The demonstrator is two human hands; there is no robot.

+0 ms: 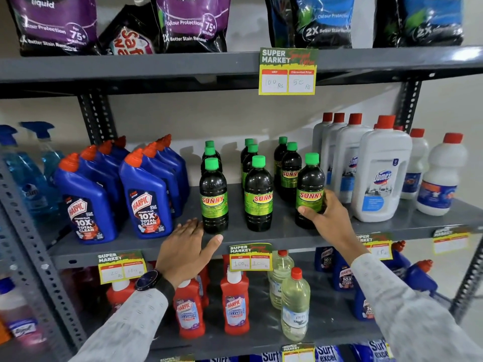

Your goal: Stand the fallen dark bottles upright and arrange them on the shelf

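Several dark bottles with green caps and green SUNNY labels stand upright in three rows on the grey middle shelf [274,239]. My right hand [326,218] wraps around the lower part of the front right dark bottle [310,189]. My left hand [187,246] hovers with fingers spread at the shelf's front edge, just left of the front left dark bottle [213,197] and not gripping it. The front middle dark bottle [258,194] stands free between the two. None of the dark bottles lies on its side.
Blue Harpic bottles [146,194] crowd the shelf to the left and white Domex bottles [379,173] to the right. Red Harpic bottles [235,304] and pale bottles sit on the shelf below. Price tags [249,257] hang on the shelf's front edge.
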